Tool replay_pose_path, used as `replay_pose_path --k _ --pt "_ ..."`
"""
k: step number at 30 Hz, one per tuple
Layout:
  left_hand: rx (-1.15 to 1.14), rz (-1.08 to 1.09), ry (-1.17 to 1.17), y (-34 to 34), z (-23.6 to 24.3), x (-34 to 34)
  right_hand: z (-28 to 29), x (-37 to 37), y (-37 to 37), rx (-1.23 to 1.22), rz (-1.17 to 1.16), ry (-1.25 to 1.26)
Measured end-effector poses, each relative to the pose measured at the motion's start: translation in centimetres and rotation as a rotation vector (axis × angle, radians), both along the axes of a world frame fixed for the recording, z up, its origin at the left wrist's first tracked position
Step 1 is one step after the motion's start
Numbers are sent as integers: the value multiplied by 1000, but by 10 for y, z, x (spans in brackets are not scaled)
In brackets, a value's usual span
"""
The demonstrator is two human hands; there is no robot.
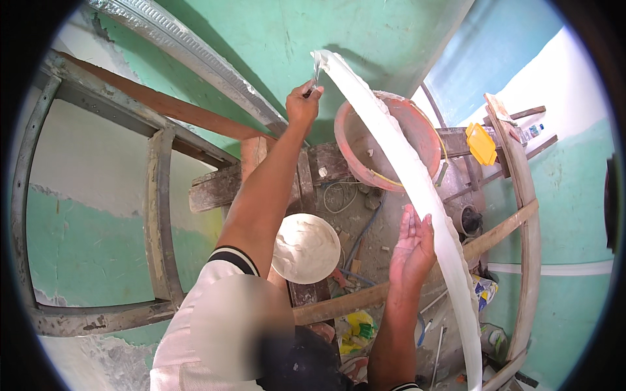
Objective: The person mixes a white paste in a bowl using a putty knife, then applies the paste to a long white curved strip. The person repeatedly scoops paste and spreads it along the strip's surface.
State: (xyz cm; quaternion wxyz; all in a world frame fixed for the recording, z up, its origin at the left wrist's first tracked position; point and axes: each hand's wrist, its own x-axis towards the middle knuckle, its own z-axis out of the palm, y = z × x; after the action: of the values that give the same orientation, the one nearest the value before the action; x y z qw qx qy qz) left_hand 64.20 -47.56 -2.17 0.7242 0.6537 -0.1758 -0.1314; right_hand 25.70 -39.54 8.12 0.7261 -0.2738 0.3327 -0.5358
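A long white moulding strip (391, 133) runs slantwise from the upper middle down to the lower right, with lumpy white paste along its edge. My left hand (304, 107) is closed round the dark handle of a putty knife (317, 70), whose metal blade meets the strip's upper end. Lower down, my right hand (413, 244) supports the strip, palm up, with the thumb against its edge and the fingers stretched out. Below my left forearm sits a round container of white paste (306, 247), its surface uneven.
A reddish bucket (352, 156) stands on a plank behind the strip. Metal framing (160, 215) fills the left side, and a wooden rail (499, 231) crosses at right. A yellow plastic piece (481, 144) lies at upper right. Hoses, bags and debris litter the floor below.
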Motion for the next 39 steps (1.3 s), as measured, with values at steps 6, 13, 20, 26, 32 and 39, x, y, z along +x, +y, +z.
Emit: replay_pose_path --k 6,13,20,26,32,39 --pt "-59 -101 -61 13 -21 -17 -3 -2 -5 -10 -12 -6" --pt "-42 -155 -321 32 -30 -28 -11 -3 -8 -24 -16 26" --pt "-116 -209 -230 51 -26 -43 -8 -4 -8 -9 -18 32" --pt "-21 -51 -297 34 0 -28 -8 -4 -6 -9 -18 25" --pt "160 130 -321 16 5 -10 -4 -3 -6 -18 -15 19" --pt "303 198 -249 16 0 0 -6 -2 -8 -12 -20 21"
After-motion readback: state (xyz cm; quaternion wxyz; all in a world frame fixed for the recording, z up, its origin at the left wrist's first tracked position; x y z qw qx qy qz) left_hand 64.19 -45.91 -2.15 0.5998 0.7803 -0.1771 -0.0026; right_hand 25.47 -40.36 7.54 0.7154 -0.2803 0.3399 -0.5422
